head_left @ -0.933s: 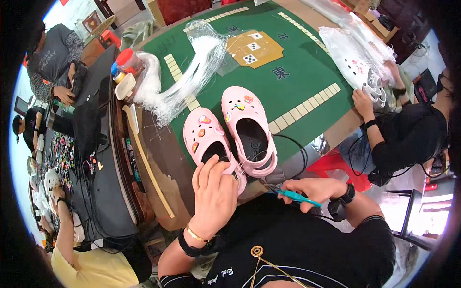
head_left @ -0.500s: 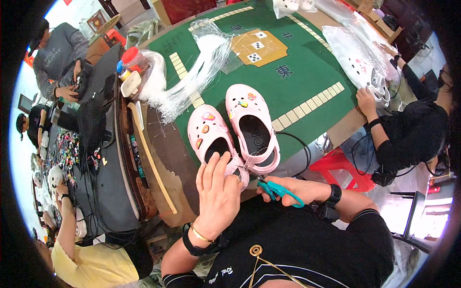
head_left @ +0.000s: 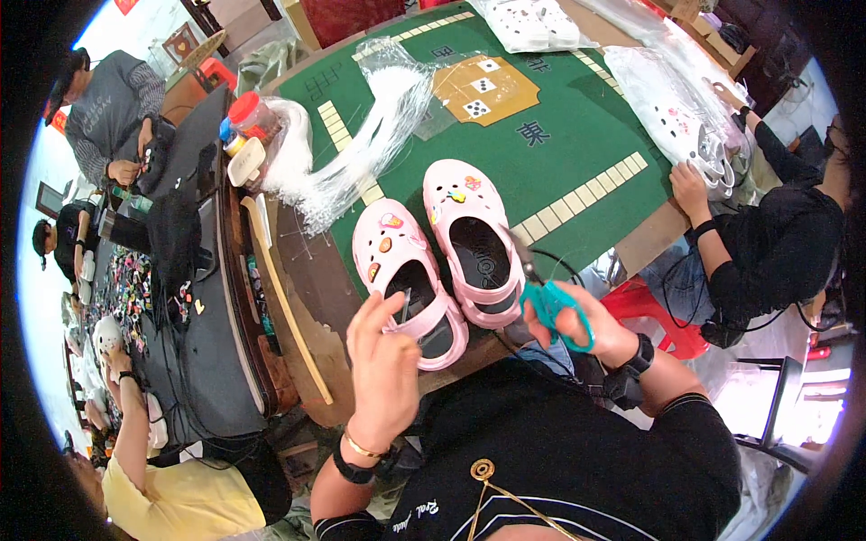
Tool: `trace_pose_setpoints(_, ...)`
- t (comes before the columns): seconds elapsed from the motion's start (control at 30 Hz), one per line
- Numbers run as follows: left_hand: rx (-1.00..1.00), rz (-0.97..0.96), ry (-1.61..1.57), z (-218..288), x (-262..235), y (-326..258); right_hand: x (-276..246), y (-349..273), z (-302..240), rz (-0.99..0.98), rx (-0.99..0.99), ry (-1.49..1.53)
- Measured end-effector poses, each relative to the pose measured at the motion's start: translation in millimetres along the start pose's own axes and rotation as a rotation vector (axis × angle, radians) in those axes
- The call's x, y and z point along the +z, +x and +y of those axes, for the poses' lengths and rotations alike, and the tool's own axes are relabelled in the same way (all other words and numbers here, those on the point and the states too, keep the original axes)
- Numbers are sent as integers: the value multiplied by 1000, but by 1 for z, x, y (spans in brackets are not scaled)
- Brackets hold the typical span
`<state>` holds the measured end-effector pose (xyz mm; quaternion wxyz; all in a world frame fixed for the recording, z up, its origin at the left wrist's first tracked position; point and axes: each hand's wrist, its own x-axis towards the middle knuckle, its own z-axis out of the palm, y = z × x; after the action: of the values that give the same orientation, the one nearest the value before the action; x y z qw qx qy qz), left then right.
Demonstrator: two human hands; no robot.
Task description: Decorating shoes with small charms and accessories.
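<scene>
Two pink clogs with colourful charms lie side by side at the table's near edge: the left clog (head_left: 390, 242) and the right clog (head_left: 465, 200). My left hand (head_left: 383, 370) is over the left clog's heel strap, fingers loosely bent and thumb apart. A thin pale strip (head_left: 407, 296) shows by its fingertips, too fine to name. In my right hand (head_left: 606, 332) are scissors with teal handles (head_left: 557, 316), right of the right clog's heel. Their dark blades point up and away, blurred.
A bundle of clear plastic fasteners (head_left: 361, 144) lies on the green table (head_left: 577, 135). Bagged white clogs (head_left: 667, 117) are at the right, by another person's hand (head_left: 690, 189). Jars (head_left: 253, 113) stand at the left. A red stool (head_left: 654, 316) is below the table edge.
The scissors have moved right, away from the clogs' heels. My left hand has shifted left and let go of the heel straps. The clear strand between the clogs no longer shows.
</scene>
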<state>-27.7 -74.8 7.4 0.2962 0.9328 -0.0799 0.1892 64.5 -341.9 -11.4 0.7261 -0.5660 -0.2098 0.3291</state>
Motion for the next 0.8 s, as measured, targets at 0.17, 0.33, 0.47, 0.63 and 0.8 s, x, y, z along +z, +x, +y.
trace_pose_setpoints(0.17, -199, 331, -687, -5, -24, 1, -11, 2, -10, 112, -55, -28)
trace_pose_setpoints(0.33, -53, 609, -1010, -8, -63, -3, -18, 7, -15, 230, -73, -62)
trace_pose_setpoints(0.47, -97, 724, -1226, 9, -101, -17, -32, 11, -12, 309, -121, -55)
trace_pose_setpoints(0.63, -389, 513, -621, 12, -92, -47, -47, 23, -3, 623, -131, -457)
trace_pose_setpoints(0.8, -449, 60, -36, 2, -55, -42, -70, 39, 8, 706, 63, -936)
